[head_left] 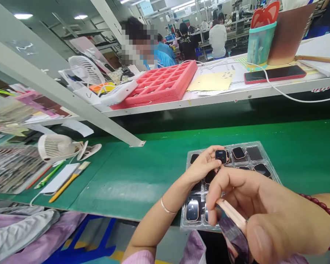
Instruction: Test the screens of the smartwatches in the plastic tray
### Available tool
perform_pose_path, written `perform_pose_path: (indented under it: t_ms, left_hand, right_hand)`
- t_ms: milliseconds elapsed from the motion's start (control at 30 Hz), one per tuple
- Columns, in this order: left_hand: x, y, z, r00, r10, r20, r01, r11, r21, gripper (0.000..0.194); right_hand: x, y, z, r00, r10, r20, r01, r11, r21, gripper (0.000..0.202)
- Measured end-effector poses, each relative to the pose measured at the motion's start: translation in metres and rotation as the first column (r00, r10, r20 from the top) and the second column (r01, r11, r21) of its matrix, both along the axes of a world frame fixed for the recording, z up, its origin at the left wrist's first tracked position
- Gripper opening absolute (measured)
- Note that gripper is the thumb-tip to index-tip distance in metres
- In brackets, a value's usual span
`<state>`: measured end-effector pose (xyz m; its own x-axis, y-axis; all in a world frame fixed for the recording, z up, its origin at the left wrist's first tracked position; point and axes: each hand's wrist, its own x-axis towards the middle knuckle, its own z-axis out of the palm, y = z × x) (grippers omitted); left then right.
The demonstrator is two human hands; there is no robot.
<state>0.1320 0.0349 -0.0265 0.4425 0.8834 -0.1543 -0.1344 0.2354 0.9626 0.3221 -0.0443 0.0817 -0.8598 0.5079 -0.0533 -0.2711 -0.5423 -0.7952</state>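
A clear plastic tray (pixel 184 222) with several compartments lies on the green mat, holding dark square watch faces such as the one (pixel 238 153) near its far edge. Over the tray's far part, my left hand (pixel 206 163) pinches a small watch body (pixel 221 156) with a lit spot on its dark screen. Close to the camera, my right hand (pixel 258 205) is closed on a gold-edged watch body (pixel 233 223), gripped between thumb and fingers and tilted on edge. My right hand hides part of the tray.
White fan (pixel 57 147), yellow brush (pixel 68 183) and green pen (pixel 50 175) lie at the left. Above the mat, a shelf (pixel 209 97) bears a pink foam tray (pixel 165 82), a phone (pixel 275 74) and a teal cup (pixel 260 46). A slanted white post (pixel 110 126) stands left; people sit beyond.
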Motion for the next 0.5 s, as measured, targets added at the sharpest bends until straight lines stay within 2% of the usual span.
perform_pose_path:
  t_ms: [133, 233, 300, 367, 433, 500]
  left_hand:
    - [-0.002, -0.002, 0.006, 0.996, 0.065, -0.061, -0.064, 0.998, 0.022, 0.055]
    - [-0.001, -0.004, 0.009, 0.984, 0.161, -0.083, -0.154, 0.985, 0.081, 0.044]
    - [0.0, -0.004, 0.009, 0.978, 0.195, -0.069, -0.187, 0.976, 0.109, 0.041]
    - [0.0, -0.004, 0.009, 0.978, 0.201, -0.063, -0.193, 0.975, 0.112, 0.042]
    - [0.0, -0.004, 0.008, 0.978, 0.197, -0.072, -0.188, 0.976, 0.115, 0.043]
    - [0.0, -0.004, 0.007, 0.978, 0.198, -0.073, -0.187, 0.973, 0.136, 0.043]
  right_hand:
    - [0.003, 0.006, -0.008, 1.0, 0.007, -0.005, -0.007, 1.0, -0.004, 0.052]
    - [0.009, 0.032, -0.026, 0.986, -0.164, 0.038, 0.158, 0.98, 0.124, 0.047]
    - [0.016, 0.056, -0.042, 0.931, -0.335, 0.142, 0.292, 0.921, 0.259, 0.045]
    - [0.024, 0.077, -0.058, 0.842, -0.476, 0.254, 0.363, 0.848, 0.386, 0.042]
    - [0.03, 0.091, -0.07, 0.778, -0.548, 0.307, 0.369, 0.794, 0.483, 0.04]
    - [0.034, 0.097, -0.077, 0.758, -0.567, 0.321, 0.361, 0.775, 0.518, 0.039]
